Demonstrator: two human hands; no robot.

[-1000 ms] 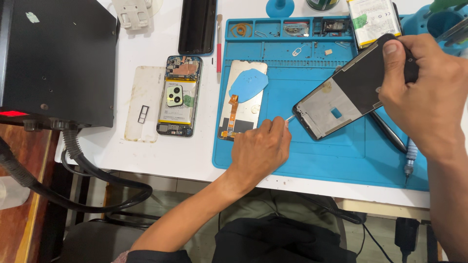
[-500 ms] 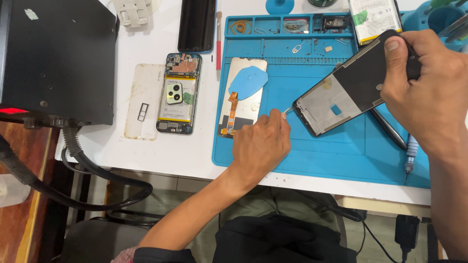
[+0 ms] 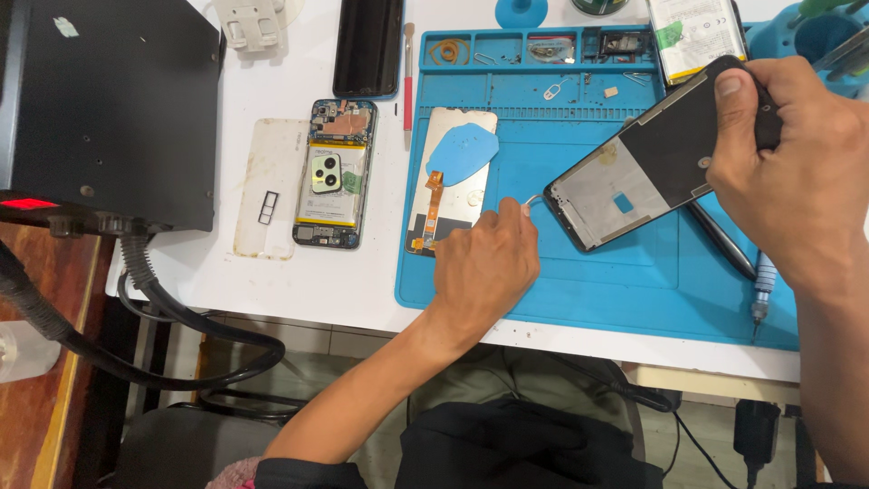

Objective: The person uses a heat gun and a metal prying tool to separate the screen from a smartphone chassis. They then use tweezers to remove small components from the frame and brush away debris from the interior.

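My right hand grips the upper end of a black phone frame, held tilted over the blue work mat. My left hand rests on the mat with its fingers pinched on a thin pale strip that runs to the frame's lower corner. Just left of that hand lies a grey display panel with an orange flex cable and a blue plastic pick on top.
An opened phone with its battery showing lies on the white table beside a clear case. A black box with hoses sits at the left. A dark phone, a red tool and a battery lie at the back.
My left hand has crept slightly toward the phone frame's lower corner, still pinching the strip. My right hand and the frame have barely shifted.
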